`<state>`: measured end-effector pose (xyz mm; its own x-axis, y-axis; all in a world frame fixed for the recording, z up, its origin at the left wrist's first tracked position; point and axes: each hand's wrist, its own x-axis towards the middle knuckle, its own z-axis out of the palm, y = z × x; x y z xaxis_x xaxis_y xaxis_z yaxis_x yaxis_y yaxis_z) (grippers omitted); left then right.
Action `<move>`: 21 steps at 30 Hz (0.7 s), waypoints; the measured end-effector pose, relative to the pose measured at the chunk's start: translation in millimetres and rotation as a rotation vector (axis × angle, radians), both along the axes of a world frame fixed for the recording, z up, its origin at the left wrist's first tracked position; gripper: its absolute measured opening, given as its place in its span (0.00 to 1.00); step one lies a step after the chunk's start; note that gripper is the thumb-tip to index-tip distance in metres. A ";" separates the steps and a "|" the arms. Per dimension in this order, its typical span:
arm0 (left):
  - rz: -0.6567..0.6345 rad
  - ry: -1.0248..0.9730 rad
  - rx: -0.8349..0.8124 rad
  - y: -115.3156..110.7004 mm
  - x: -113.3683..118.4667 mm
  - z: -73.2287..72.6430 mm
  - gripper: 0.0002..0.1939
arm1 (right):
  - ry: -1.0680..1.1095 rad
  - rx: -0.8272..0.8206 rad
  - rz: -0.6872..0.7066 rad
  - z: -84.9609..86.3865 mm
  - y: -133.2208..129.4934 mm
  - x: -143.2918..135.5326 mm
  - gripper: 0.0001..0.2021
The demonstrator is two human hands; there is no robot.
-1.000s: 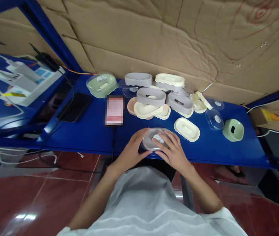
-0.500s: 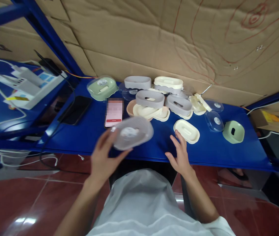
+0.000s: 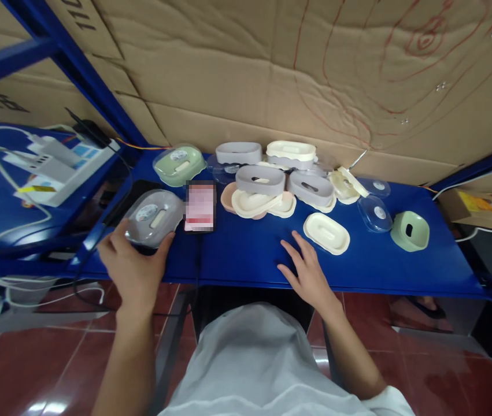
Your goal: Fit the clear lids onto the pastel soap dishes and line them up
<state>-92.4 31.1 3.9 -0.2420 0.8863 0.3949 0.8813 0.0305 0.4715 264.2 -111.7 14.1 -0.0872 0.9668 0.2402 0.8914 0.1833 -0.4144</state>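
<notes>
My left hand grips a grey soap box with a clear lid by its near edge, at the left of the blue table over a dark phone or tablet. Fingers spread, my right hand hovers near the table's front edge and holds nothing. Just beyond it lies a cream oval tray. Several grey oval shells and cream trays are heaped in the middle. A green soap box with a clear lid sits at the back left.
A lit phone lies between the grey box and the heap. Clear lids and a green shell are on the right. Left of the blue post, a white power strip carries cables. Cardboard walls the back.
My left hand has carried the grey lidded box leftward, past the lit phone, to above the dark device. My right hand has shifted slightly left, away from the cream tray.
</notes>
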 end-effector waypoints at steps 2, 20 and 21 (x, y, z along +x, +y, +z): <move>0.047 0.022 -0.021 1.4 3.5 3.3 0.51 | -0.010 -0.005 -0.001 -0.6 0.4 -1.1 0.29; 0.035 0.056 -0.147 -9.5 10.8 13.9 0.55 | -0.072 0.037 -0.007 -3.3 4.9 -3.5 0.22; 0.028 0.046 -0.127 -14.0 9.8 14.6 0.55 | -0.091 0.058 0.017 -0.3 9.0 -5.6 0.22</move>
